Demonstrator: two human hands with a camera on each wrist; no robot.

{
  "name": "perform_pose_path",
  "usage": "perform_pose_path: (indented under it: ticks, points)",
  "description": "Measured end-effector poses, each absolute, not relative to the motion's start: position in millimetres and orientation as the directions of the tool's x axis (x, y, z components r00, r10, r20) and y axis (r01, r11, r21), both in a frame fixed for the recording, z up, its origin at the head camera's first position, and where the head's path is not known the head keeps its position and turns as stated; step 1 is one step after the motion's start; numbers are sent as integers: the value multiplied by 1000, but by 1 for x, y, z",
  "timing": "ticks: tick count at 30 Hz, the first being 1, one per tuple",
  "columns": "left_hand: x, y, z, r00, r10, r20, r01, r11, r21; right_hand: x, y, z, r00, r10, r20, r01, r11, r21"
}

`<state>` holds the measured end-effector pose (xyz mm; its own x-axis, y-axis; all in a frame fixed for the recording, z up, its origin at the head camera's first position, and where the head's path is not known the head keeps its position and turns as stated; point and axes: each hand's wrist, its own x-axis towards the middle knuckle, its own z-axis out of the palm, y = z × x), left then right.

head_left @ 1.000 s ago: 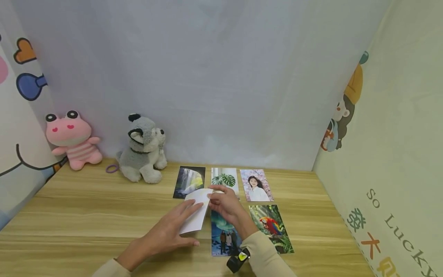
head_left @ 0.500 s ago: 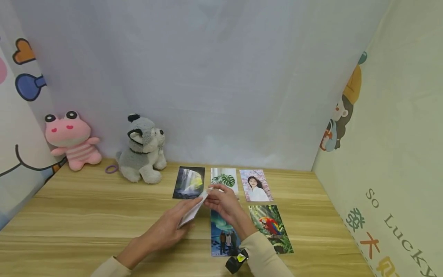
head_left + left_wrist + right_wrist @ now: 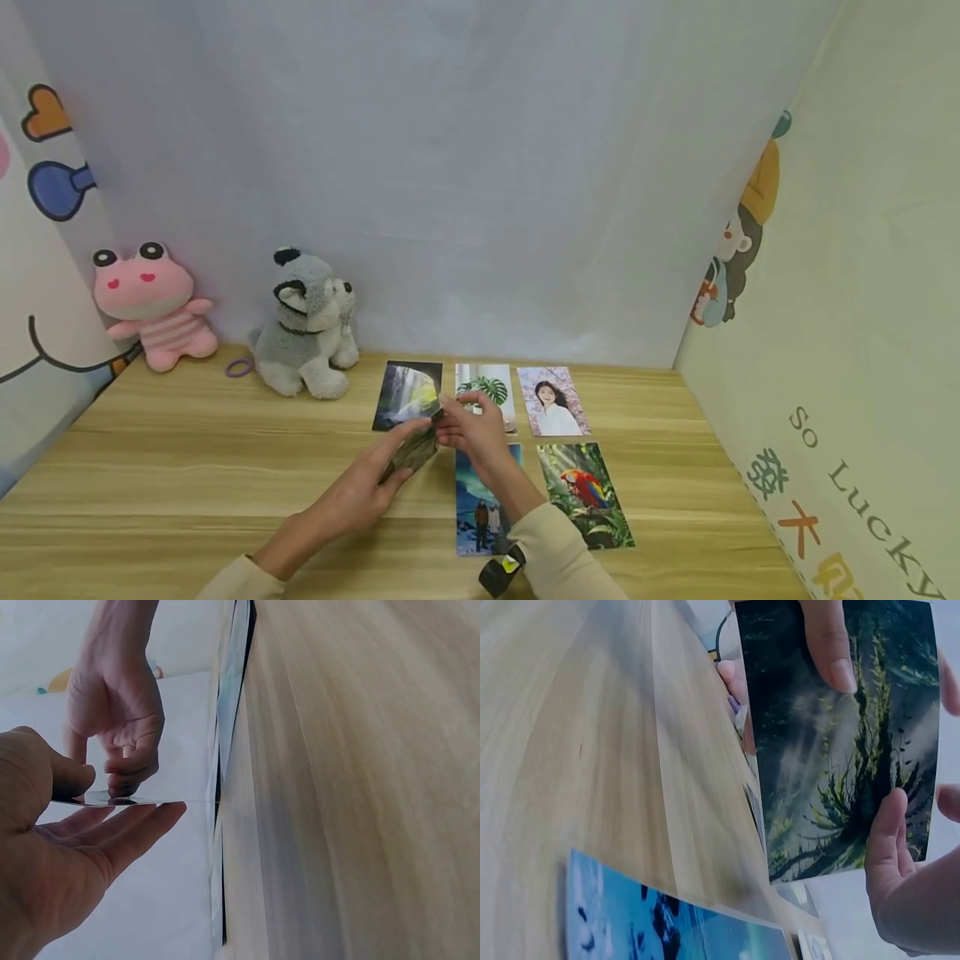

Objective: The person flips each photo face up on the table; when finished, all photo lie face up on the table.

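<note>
My left hand (image 3: 366, 482) holds a photo print (image 3: 415, 450) tilted above the table, thumb on its picture side and fingers beneath. The right wrist view shows the print (image 3: 795, 765) with a dark green scene of spiky plants in misty light. My right hand (image 3: 480, 433) pinches the print's far end. Under my right wrist lies an aurora photo (image 3: 471, 492) with people on it, partly hidden by the arm. A parrot photo (image 3: 585, 492) lies to its right. Behind them are a waterfall photo (image 3: 405, 392), a leafy plant photo (image 3: 483, 385) and a portrait photo (image 3: 553, 404).
A grey-and-white plush dog (image 3: 303, 333) and a pink plush frog (image 3: 153, 308) sit at the back left of the wooden table (image 3: 187, 467). Between them lies a purple ring (image 3: 239, 367). A pale curtain (image 3: 450, 167) rises along the back edge.
The held print has turned over: its white back faced up before, and its dark picture side shows now. My left thumb has come up onto it. The photos on the table stay put.
</note>
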<state>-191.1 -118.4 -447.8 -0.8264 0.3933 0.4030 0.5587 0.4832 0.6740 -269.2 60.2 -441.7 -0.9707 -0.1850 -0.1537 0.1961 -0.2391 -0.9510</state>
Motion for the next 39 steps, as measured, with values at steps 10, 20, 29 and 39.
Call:
perform_pose_path:
  ticks: [10, 20, 29, 39]
  points:
    - [-191, -118, -449, -855, 365, 369, 512, 478, 713, -268, 54, -440, -981, -114, -156, 174, -172, -970]
    - [-192, -119, -451, -878, 328, 349, 472, 468, 747, -266, 58, -436, -981, -80, -174, 178, -44, -983]
    - [-195, -121, -452, -891, 267, 368, 450, 403, 797, -264, 73, -433, -992, -98, -83, 60, 218, -974]
    - [-201, -133, -445, -954, 121, 274, 292, 169, 941, -258, 94, -443, -941, -333, -52, -42, 267, -963]
